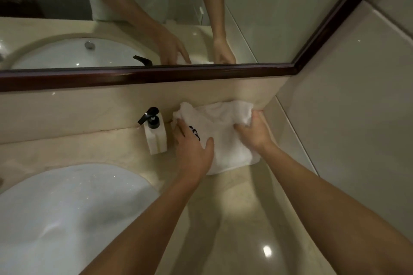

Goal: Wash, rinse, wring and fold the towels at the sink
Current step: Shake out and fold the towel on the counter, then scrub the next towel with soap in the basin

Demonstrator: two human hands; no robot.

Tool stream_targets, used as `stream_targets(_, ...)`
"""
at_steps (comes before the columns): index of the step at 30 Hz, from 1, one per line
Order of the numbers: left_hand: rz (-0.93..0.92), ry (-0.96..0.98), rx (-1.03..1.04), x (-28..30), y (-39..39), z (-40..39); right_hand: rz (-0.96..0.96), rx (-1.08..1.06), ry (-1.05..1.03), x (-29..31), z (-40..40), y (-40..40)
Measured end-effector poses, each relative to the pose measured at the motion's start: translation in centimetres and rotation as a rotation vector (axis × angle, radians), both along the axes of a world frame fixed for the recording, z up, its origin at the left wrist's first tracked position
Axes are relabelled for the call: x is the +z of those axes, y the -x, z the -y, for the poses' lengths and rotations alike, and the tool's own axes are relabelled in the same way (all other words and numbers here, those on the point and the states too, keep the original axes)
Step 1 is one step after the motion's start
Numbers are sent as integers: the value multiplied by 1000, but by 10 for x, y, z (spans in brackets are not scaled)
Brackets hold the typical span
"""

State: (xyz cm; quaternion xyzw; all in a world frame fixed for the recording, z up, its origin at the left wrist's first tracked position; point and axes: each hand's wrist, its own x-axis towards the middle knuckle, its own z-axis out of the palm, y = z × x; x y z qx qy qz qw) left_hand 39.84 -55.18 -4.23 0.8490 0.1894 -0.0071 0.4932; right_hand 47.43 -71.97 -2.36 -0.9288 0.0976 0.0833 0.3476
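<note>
Over at 1 o'clock of the sink (67,207), in the surface's back corner: white towel (225,147) | left hand (193,152) pressing it flat, grip released | right hand (253,133) pinching the far edge | risk: fold probably slips crooked, soap bottle (155,135) gets bumped

A white terry towel (225,138) is marked with black lettering. A white soap dispenser bottle (155,138) is topped by a black pump. Cream veined marble counter (234,219), pale white oval basin (67,207), and dark brown mirror frame (156,75) are seen.
</note>
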Motion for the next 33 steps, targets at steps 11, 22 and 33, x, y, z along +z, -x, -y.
stream_targets(11,51,-154,-202,49,100,-20,56,222,426,63,-55,115)
stream_targets(22,-34,-149,124,58,238,-176,-78,781,63,72,-228,220)
stream_targets(33,-115,-174,549,33,375,-425,-128,1050,-23,43,-478,320)
